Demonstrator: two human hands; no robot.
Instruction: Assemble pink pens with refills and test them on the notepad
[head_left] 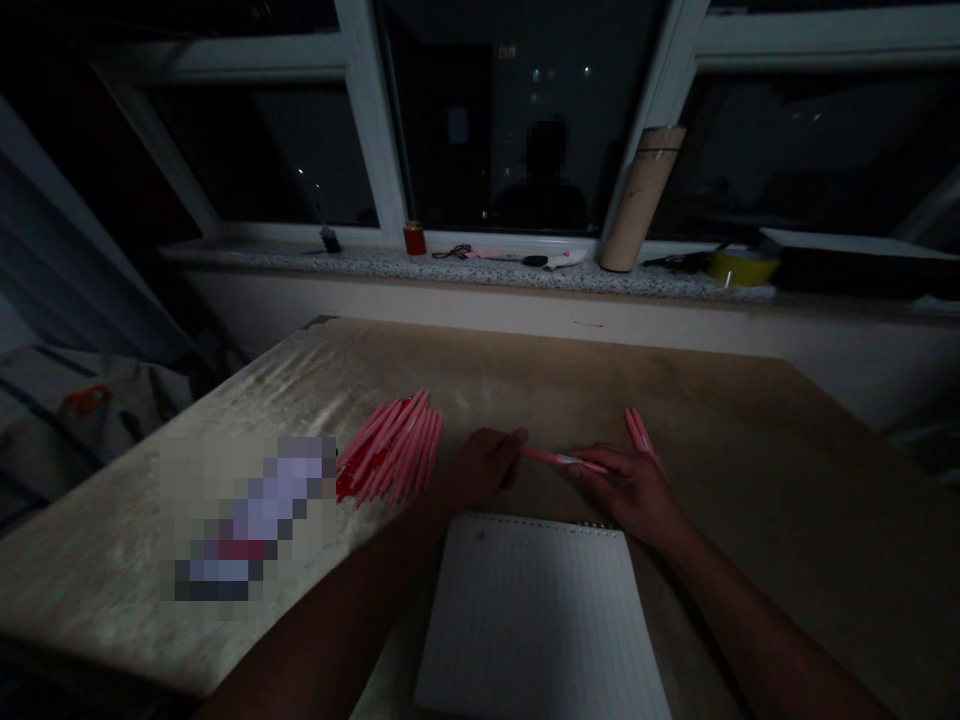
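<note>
Spanning both hands just beyond the spiral notepad (536, 620), the pink pen (559, 459) looks light, stiff and smooth, best pinched near its ends. Left hand (480, 468) closes on one end, right hand (626, 485) grips the other, palms down. More pink pens (394, 448) lie left of the notepad.

A slim pink pen (559, 459) lies level between both hands — one end at the left fingertips, the other under the right fingers — just above the table, beyond the notepad's top edge.
</note>
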